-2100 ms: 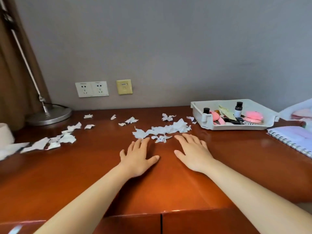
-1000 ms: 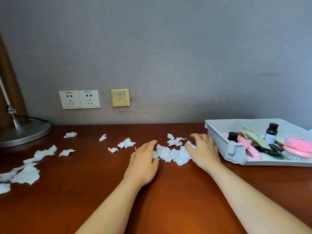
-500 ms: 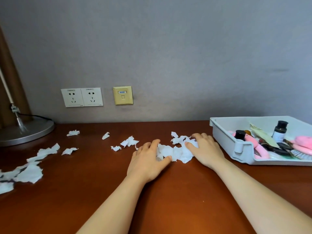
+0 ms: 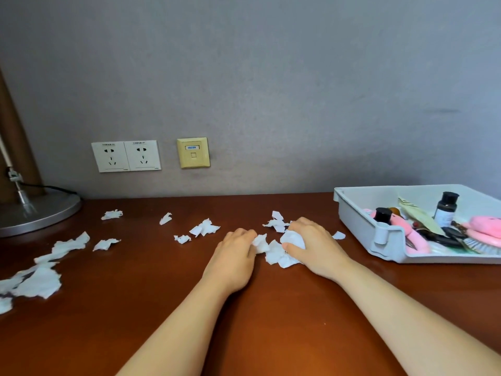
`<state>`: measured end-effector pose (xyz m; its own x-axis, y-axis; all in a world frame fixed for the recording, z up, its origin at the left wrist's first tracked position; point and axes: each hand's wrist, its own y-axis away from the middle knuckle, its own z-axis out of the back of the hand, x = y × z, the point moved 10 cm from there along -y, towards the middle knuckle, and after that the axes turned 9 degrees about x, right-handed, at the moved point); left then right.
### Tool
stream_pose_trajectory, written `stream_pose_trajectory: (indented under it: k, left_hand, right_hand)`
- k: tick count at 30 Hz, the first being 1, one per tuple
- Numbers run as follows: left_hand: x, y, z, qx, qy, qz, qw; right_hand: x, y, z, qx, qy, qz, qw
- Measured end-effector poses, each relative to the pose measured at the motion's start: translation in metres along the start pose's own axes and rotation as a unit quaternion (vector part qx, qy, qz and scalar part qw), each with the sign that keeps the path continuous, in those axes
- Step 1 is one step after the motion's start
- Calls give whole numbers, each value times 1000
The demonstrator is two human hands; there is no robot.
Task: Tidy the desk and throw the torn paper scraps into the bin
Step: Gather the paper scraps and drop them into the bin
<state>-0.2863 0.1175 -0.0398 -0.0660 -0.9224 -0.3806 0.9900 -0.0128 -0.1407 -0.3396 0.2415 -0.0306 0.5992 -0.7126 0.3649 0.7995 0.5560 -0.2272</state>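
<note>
White torn paper scraps lie over the brown desk (image 4: 271,321). A bunched heap of scraps (image 4: 275,252) sits in the middle between my hands. My left hand (image 4: 233,260) curls its fingers round the heap's left edge. My right hand (image 4: 314,246) grips a crumpled wad at the heap's right side. Loose scraps (image 4: 204,227) lie just left of the heap, more scraps (image 4: 38,278) are spread at the far left, and one small scrap (image 4: 339,235) lies right of my right hand. No bin is in view.
A white tray (image 4: 360,229) with small bottles, pink items and a brush stands at the right, close to my right hand. A round metal lamp base (image 4: 40,210) stands at the back left. Wall sockets (image 4: 126,156) are above the desk's back edge.
Both hands have swept the middle scraps together into one heap. Their flat fingers have curled round the paper, and my right hand has crumpled a wad.
</note>
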Motion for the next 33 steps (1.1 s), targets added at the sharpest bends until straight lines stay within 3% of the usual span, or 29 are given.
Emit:
stream_pose_trajectory:
  k: [7,14,17,21,26,33]
  left_hand:
    - [8,-1,6,-30,64,10,997]
    - [8,2,10,-54,15,23,998]
    - [6,4,15,-74,33,15,997]
    - [3,8,20,-94,93,1,991]
    - [9,8,20,-100,146,16,984]
    - [7,12,23,-105,154,25,982]
  right_hand:
    - [-5,7,27,-108,-117,10,987]
    - [-36,26,62,-251,-91,-82,960]
    - [-42,24,62,-229,-47,-99,967]
    - [-48,19,44,-135,58,-178,973]
    - [-55,17,29,-26,197,-259,945]
    - [-48,17,23,16,224,-231,947]
